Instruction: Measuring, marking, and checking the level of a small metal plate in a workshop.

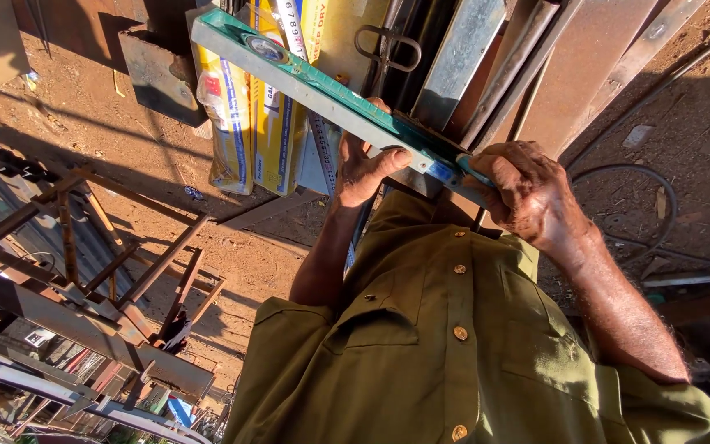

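The spirit level (pixel 322 90) is smooth painted metal with teal plastic trim, the steel bars (pixel 527 66) look dull and rusty, the yellow boxes (pixel 248 123) wear glossy wrap, and the shirt (pixel 437 345) is matt olive cloth.

An outdoor metal workshop or welding yard: bare reddish dirt ground (pixel 232 255) lit by sun, rusty welded steel frames (pixel 117 271) lying on it, long steel bars and flat strips (pixel 536 66) stacked together, and a loose wire coil (pixel 634 205) nearby
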